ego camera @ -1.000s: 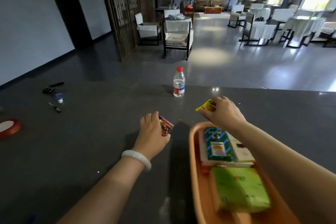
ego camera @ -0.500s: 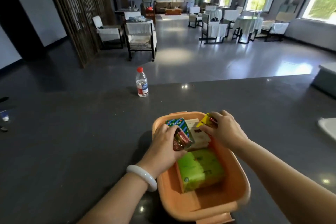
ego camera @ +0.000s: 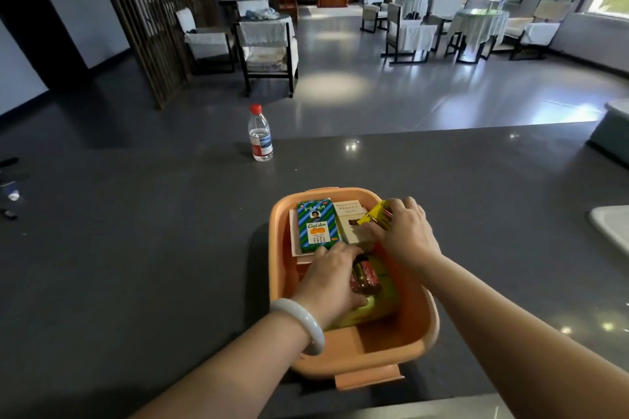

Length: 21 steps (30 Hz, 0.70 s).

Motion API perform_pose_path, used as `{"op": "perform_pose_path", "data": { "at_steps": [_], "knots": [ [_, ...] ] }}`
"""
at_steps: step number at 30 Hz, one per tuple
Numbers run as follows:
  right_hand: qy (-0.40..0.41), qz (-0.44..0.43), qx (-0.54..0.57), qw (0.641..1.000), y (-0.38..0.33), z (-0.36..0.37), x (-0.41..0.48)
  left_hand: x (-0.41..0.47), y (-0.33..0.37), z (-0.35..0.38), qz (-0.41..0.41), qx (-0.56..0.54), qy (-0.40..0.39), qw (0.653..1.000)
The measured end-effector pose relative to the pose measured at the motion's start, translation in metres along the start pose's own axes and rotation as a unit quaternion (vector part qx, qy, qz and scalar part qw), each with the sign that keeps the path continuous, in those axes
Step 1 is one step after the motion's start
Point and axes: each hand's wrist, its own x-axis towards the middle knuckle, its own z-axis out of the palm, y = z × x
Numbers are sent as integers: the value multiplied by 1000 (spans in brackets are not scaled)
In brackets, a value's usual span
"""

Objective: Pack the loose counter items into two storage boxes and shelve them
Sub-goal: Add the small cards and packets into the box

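My left hand (ego camera: 332, 279) grips the red packet (ego camera: 365, 276), my right hand (ego camera: 403, 238) pinches the yellow packet (ego camera: 376, 216), both inside the orange box (ego camera: 391, 347) beneath them. I should lay each flat.

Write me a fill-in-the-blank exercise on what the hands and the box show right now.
1. Both hands reach into the ____-coloured storage box.
2. The right hand holds a ____ packet.
3. The water bottle has a ____ cap.
4. The left hand wears a white ____ at the wrist.

Missing words: orange; yellow; red; bangle
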Motion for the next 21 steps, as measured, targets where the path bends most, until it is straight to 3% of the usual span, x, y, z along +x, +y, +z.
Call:
{"op": "perform_pose_path", "data": {
  "at_steps": [13, 21],
  "knots": [
    [-36, -33, 39, 998, 19, -4, 15, 12, 28, 33, -80, -65, 71, 992],
    [-35, -36, 38, 998, 19, -3, 17, 11, 27, 33, -93, -106, 64, 988]
  ]
}}
